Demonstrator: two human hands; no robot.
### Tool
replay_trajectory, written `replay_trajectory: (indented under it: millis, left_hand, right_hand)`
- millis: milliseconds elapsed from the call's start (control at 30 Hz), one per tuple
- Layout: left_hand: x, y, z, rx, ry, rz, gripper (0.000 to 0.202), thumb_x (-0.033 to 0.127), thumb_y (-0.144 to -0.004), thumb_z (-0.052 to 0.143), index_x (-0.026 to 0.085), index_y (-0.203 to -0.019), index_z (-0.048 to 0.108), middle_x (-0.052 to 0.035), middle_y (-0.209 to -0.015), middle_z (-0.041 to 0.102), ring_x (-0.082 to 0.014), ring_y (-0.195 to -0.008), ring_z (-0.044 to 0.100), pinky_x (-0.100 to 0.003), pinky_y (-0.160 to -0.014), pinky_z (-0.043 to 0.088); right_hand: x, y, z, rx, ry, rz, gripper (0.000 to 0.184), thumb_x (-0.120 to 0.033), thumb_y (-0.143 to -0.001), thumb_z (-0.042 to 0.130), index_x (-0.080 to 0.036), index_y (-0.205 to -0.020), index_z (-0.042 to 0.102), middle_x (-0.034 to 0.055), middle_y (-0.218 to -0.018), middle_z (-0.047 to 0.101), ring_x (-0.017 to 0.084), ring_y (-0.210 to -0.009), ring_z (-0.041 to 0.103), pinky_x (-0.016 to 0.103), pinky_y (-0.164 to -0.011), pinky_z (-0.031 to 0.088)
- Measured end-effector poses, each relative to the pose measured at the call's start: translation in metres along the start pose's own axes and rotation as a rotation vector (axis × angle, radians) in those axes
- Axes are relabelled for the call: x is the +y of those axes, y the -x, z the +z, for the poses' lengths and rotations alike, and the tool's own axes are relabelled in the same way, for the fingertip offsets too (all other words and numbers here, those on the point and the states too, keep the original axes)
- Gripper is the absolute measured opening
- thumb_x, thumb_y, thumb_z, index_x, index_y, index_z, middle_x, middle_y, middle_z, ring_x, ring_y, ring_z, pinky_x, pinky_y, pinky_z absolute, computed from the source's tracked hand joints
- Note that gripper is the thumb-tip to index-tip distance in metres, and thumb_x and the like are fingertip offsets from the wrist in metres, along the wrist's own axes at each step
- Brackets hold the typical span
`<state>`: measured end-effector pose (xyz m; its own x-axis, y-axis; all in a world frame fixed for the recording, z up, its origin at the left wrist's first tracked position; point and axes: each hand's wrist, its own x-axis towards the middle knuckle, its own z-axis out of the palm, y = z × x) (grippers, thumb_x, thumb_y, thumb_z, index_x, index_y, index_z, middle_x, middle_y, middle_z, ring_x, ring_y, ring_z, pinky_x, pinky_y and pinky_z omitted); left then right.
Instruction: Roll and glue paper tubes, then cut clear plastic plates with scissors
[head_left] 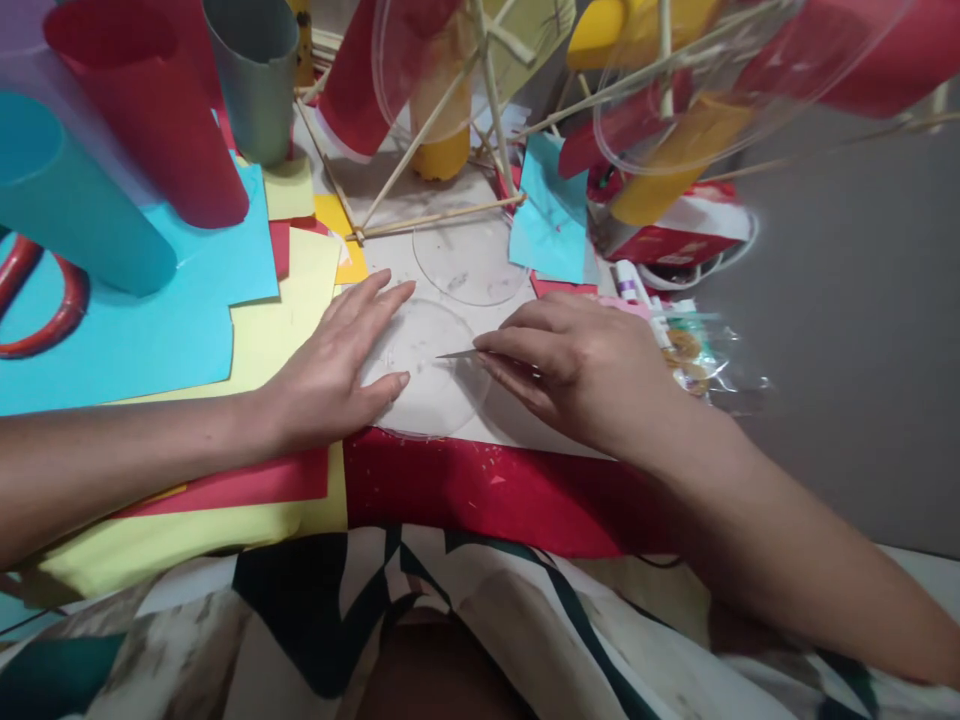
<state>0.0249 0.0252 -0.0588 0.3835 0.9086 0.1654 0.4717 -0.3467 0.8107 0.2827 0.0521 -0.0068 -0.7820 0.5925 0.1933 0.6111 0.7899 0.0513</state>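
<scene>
A clear plastic disc (431, 400) lies flat on the white surface in front of me. My left hand (341, 360) rests on its left edge, fingers and thumb spread. Between the thumb and fingers of my right hand (570, 360) is a thin pointed metal blade (455, 354). Its tip points left, over the disc; whether it touches the plastic I cannot tell. The blade's back end is hidden in my fingers. Just beyond lies a second clear disc (472, 265).
Rolled paper tubes, one blue (82, 200) and one red (150, 120), stand at the left near red-handled scissors (52, 310). A stick frame (435, 215) with tubes and discs rises at the back. Right of my hand lies a plastic bag (705, 350).
</scene>
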Motion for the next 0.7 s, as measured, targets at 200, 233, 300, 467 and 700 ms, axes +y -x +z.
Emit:
replay_trajectory:
  millis: [200,233,300,467,700]
  left_hand:
    - [-0.0026,0.0060,0.0061,-0.138,-0.286,0.229,0.040,0.028,-0.085,0.066,0.019,-0.124,0.068,-0.0151,-0.139,0.063,-0.0374,-0.132,0.053,-0.055,-0.115,0.036]
    - [-0.0025,0.0066,0.0067,-0.179,-0.314,0.236,0.036,0.029,-0.086,0.066,0.019,-0.120,0.069,-0.0158,-0.135,0.065,-0.0370,-0.128,0.056,-0.054,-0.112,0.040]
    - [-0.0029,0.0073,0.0072,-0.236,-0.352,0.257,0.031,0.030,-0.087,0.066,0.016,-0.115,0.070,-0.0185,-0.131,0.067,-0.0372,-0.122,0.059,-0.053,-0.107,0.043]
    - [-0.0048,0.0077,0.0056,-0.259,-0.380,0.298,0.027,0.031,-0.090,0.063,0.013,-0.110,0.069,-0.0215,-0.126,0.067,-0.0372,-0.120,0.059,-0.052,-0.105,0.045]
    - [-0.0064,0.0079,0.0049,-0.274,-0.307,0.304,0.030,0.041,-0.086,0.069,0.019,-0.106,0.069,-0.0194,-0.126,0.067,-0.0378,-0.121,0.059,-0.052,-0.107,0.044]
  right_hand:
    - [-0.0043,-0.0015,-0.0022,-0.037,0.032,-0.028,0.025,-0.028,-0.099,0.057,-0.020,-0.085,0.076,0.0084,-0.082,0.072,0.021,-0.076,0.060,0.032,-0.062,0.037]
    - [-0.0050,-0.0022,-0.0021,-0.043,0.044,-0.041,0.025,-0.027,-0.099,0.056,-0.020,-0.085,0.076,0.0081,-0.082,0.072,0.020,-0.075,0.060,0.032,-0.061,0.036]
    - [-0.0061,-0.0037,-0.0012,-0.044,0.061,-0.065,0.025,-0.026,-0.099,0.056,-0.020,-0.084,0.076,0.0076,-0.081,0.072,0.020,-0.074,0.059,0.032,-0.061,0.034]
    - [-0.0073,-0.0053,0.0035,-0.020,0.082,-0.105,0.025,-0.024,-0.098,0.056,-0.019,-0.084,0.076,0.0073,-0.079,0.072,0.020,-0.073,0.057,0.032,-0.061,0.035]
    - [-0.0080,-0.0062,0.0062,-0.037,0.077,-0.103,0.024,-0.025,-0.099,0.057,-0.018,-0.086,0.077,0.0079,-0.080,0.071,0.020,-0.074,0.057,0.032,-0.061,0.033]
